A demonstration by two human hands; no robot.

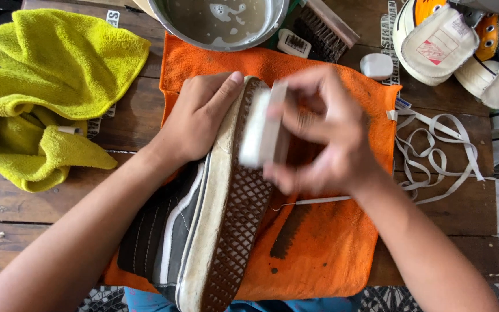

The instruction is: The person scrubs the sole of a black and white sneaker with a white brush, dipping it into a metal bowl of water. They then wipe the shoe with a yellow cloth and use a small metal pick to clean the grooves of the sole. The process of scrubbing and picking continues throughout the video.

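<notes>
A dark grey sneaker (pixel 168 231) lies on its side on an orange towel (pixel 319 242), its brown waffle sole (pixel 241 219) turned up and its white rubber edge facing left. My left hand (pixel 197 118) grips the toe end, thumb along the sole's rim. My right hand (pixel 324 136), blurred by motion, holds a white brush (pixel 261 127) against the front part of the sole.
A yellow-green towel (pixel 41 86) is bunched at the left of the wooden table (pixel 134 115). A metal bowl of murky water (pixel 220 20) stands at the top, with two brushes (pixel 319 29) beside it. White laces (pixel 434 150), a white block (pixel 376 65) and an orange-and-white sneaker (pixel 451 40) lie to the right.
</notes>
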